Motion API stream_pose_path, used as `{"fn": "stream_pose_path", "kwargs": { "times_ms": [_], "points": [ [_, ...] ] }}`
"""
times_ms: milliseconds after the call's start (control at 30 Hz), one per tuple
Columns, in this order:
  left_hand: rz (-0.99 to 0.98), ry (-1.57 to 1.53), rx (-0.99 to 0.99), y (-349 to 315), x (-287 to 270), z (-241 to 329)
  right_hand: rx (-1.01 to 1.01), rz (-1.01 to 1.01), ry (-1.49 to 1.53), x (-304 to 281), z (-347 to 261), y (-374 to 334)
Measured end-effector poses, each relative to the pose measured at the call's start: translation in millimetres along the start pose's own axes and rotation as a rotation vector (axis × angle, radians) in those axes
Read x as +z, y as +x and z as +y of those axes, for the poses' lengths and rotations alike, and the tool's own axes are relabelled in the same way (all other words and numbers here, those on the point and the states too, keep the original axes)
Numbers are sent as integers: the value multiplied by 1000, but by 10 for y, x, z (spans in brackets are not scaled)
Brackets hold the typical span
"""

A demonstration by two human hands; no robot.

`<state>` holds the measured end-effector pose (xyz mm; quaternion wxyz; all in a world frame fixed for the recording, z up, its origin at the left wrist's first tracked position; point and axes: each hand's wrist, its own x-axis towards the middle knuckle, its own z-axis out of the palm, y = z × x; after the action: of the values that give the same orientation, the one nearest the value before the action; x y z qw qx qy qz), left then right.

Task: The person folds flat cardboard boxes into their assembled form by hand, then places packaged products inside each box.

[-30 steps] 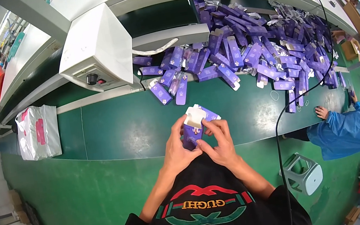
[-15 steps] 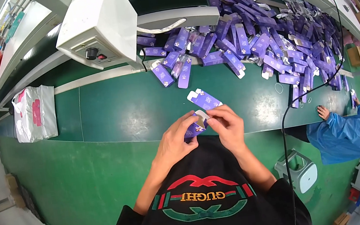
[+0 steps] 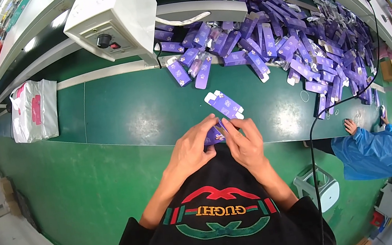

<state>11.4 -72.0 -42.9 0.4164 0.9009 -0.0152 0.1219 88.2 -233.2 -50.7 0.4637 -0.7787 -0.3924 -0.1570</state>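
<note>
Between my two hands, close to my body at the bench's near edge, is a small purple carton (image 3: 214,136). My left hand (image 3: 190,146) is closed round its left side. The fingers of my right hand (image 3: 245,140) pinch at its upper right end, by a flap. Much of the carton is hidden behind my fingers. Just beyond my hands another purple carton (image 3: 224,105) lies on the green bench top (image 3: 143,107), with white end flaps sticking out.
A large heap of purple cartons (image 3: 291,47) and clear bags spreads over the back right. A white machine with a knob (image 3: 113,23) stands at the back. A white plastic bag (image 3: 34,111) sits far left. A black cable (image 3: 314,155) hangs at right, near a co-worker in blue (image 3: 372,152).
My right fingers have shifted in against the carton's end, and its white flap, visible before, is now mostly covered. The view has shifted slightly.
</note>
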Motion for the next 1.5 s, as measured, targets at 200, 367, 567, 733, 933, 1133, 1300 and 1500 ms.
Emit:
{"fn": "stream_pose_path", "kwargs": {
  "times_ms": [200, 367, 567, 733, 933, 1133, 1300, 1500],
  "points": [
    [-22, 18, -18, -20, -20, 19, 368, -68, 375, -11, -64, -42],
    [-17, 13, -9, -25, -24, 59, 362, -16, 283, -7, -80, -54],
    [-29, 11, -44, -13, -53, 118, 321, -77, 324, -5, -108, -79],
    [-146, -521, -311, 50, -140, 86, 526, -34, 523, 103, 26, -193],
    [-85, -628, -380, -67, -105, -178, 538, -155, 786, 320, 142, -255],
    [173, -716, -585, -395, 96, -692, 966, -150, 591, 1092, 973, 24],
    [139, -680, -814, -962, -140, -641, 1035, -348, -255, 1974, 1958, 539],
    [-231, -227, -883, -1476, -425, -800, 930, -250, -608, 2405, 2245, 792]
  ]
}}
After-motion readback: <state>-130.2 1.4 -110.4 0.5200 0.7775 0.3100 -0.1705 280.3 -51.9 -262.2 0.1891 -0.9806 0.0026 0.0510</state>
